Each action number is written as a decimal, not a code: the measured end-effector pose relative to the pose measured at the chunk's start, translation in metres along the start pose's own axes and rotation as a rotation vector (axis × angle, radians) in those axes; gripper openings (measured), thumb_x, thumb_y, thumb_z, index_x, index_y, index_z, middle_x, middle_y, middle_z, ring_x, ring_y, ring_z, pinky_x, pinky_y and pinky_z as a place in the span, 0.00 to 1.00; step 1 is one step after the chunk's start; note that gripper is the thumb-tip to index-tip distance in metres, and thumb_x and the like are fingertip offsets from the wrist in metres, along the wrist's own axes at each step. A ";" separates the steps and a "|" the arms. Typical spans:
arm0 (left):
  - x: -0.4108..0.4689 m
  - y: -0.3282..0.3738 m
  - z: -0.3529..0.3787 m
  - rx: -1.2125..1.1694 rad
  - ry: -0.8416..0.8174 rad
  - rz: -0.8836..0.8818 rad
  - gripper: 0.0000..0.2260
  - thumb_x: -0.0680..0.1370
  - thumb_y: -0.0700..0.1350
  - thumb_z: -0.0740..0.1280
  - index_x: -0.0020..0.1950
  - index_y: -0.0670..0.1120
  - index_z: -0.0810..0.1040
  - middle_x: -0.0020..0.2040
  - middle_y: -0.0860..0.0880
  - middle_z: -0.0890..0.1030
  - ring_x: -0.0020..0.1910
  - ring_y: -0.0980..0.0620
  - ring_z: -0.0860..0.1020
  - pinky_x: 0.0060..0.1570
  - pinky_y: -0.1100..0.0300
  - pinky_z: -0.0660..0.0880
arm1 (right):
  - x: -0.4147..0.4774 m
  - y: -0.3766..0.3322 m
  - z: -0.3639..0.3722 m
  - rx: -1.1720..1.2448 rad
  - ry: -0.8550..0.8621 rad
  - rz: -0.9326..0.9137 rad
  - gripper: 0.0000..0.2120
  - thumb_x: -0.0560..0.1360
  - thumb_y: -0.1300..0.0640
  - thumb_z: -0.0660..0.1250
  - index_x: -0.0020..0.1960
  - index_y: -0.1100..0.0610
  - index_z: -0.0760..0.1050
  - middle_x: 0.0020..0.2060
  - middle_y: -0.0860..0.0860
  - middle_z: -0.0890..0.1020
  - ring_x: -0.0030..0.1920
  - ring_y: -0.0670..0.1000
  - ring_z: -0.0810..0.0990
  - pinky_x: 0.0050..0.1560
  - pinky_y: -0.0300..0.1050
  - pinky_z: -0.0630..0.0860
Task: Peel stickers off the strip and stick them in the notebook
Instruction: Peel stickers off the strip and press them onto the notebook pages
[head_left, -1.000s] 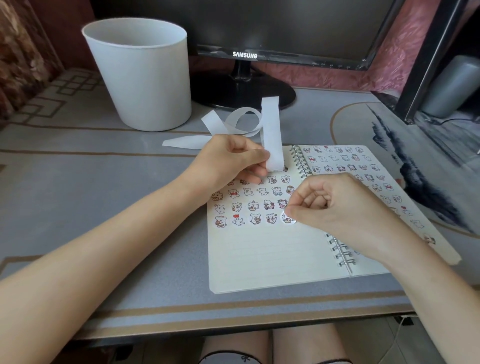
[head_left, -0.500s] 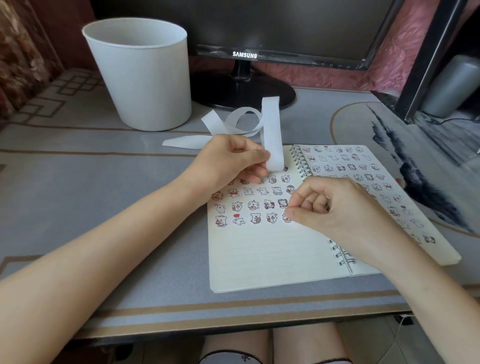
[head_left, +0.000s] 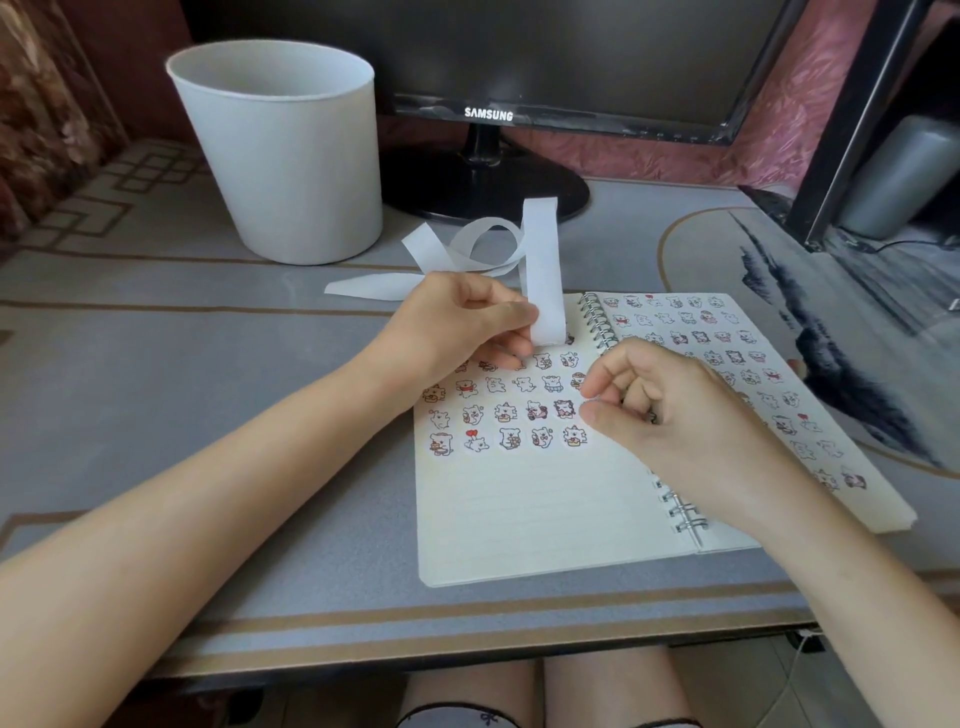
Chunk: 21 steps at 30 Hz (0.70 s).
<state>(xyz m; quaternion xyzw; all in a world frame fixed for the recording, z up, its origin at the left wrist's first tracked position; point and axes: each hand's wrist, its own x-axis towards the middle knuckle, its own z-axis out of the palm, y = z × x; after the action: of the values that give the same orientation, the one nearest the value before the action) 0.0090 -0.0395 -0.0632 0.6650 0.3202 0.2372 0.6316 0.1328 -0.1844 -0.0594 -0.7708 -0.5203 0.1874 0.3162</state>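
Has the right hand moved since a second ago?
Yes. The right hand has shifted slightly up the page, and its thumb has come off the last sticker in the bottom row of the notebook, which has stayed put.

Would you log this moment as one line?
left hand: pinches strip | right hand: curled, empty, over notebook | stickers: rows on both pages

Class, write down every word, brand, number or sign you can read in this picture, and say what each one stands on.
"SAMSUNG": on the lower bezel of the monitor.
Small marks further right on that bezel: too small to read.
The stickers in the notebook: drawings only; any lettering is too small to read.
The strip: blank on the side that shows.
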 end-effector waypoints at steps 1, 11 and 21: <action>0.000 0.000 0.000 -0.002 0.000 0.002 0.04 0.77 0.38 0.68 0.42 0.40 0.78 0.34 0.43 0.81 0.29 0.55 0.80 0.37 0.66 0.80 | 0.000 0.000 0.000 0.013 -0.003 0.003 0.05 0.71 0.53 0.71 0.41 0.48 0.75 0.27 0.41 0.76 0.29 0.40 0.72 0.36 0.41 0.70; 0.000 0.000 0.000 -0.003 -0.002 0.011 0.05 0.77 0.39 0.67 0.42 0.40 0.78 0.34 0.44 0.81 0.27 0.57 0.79 0.34 0.67 0.78 | 0.006 0.003 0.002 -0.039 0.002 -0.017 0.06 0.72 0.56 0.71 0.41 0.49 0.75 0.28 0.35 0.76 0.30 0.40 0.72 0.37 0.42 0.70; 0.001 -0.001 -0.001 -0.045 -0.013 0.035 0.06 0.77 0.39 0.67 0.42 0.40 0.78 0.35 0.46 0.80 0.31 0.57 0.80 0.30 0.67 0.75 | 0.041 -0.011 -0.007 0.074 0.214 -0.210 0.06 0.72 0.53 0.71 0.48 0.50 0.77 0.40 0.44 0.81 0.37 0.45 0.77 0.39 0.40 0.72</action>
<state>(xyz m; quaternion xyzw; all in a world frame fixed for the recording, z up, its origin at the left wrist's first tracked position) 0.0087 -0.0378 -0.0637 0.6578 0.2989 0.2510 0.6442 0.1457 -0.1463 -0.0451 -0.7156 -0.5541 0.0890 0.4158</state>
